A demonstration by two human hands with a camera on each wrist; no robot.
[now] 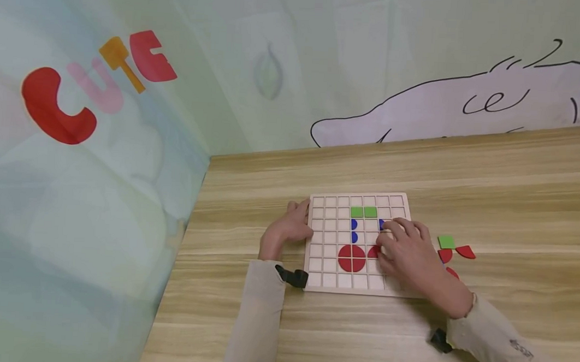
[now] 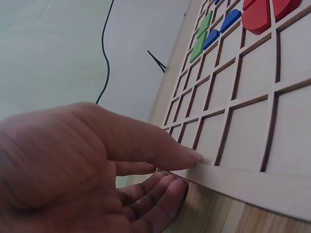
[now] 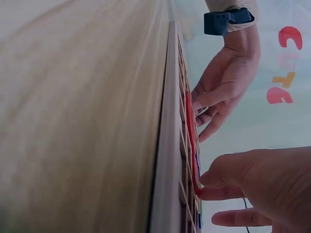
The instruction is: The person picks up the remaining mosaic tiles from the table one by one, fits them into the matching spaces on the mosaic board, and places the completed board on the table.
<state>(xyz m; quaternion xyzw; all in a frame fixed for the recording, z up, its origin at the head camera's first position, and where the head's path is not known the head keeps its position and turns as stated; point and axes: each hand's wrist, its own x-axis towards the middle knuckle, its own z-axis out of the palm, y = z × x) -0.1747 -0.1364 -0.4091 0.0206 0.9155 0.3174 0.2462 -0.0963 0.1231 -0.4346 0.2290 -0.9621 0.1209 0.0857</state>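
A pale wooden grid board (image 1: 322, 264) lies on the table. At its left edge my left hand (image 1: 289, 224) grips the rim, the thumb on top and the other fingers curled against the side. My right hand (image 1: 409, 255) bends over the board's right half, its thumb and a finger pinching a red quarter-circle piece (image 1: 372, 251) at a cell. Beside these fingertips a blue half-circle piece (image 1: 381, 224) is partly covered. Two green squares (image 1: 357, 212) sit in an upper row, with two blue half-circles (image 1: 354, 224) below. Further down, red quarter-circles (image 1: 352, 258) form a disc.
Right of the board lie a loose green square (image 1: 446, 242) and several red quarter-circles (image 1: 465, 251), with a bit of blue among them. The wood-grain table (image 1: 360, 338) meets a printed wall covering (image 1: 276, 65) at the back and left.
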